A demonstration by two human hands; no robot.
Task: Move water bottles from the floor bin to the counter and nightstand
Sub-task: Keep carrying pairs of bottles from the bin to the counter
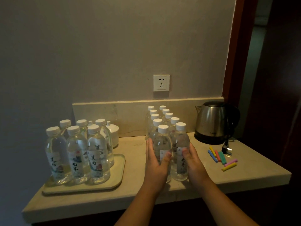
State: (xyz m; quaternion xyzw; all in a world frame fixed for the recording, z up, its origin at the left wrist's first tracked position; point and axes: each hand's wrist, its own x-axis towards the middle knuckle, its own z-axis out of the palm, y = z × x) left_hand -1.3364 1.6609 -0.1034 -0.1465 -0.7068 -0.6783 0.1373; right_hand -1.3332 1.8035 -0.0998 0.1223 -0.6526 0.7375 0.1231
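My left hand [156, 162] grips the front-left bottle [162, 147] and my right hand [192, 160] the front-right bottle [180, 149] on the counter [244, 170]; both clear, white-capped, upright (two rows run back behind them). More bottles stand on a tray [117, 175] left of my hands.

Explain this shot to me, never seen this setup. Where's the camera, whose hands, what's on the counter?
No robot here: one wide-angle camera on a person's head looks down at their bare hands. The left hand and right hand each grip a front bottle of a double row of water bottles on the counter. Left of them, a tray carries six more bottles, with white lidded cups behind. On the right stand a steel kettle and some coloured chalk sticks.
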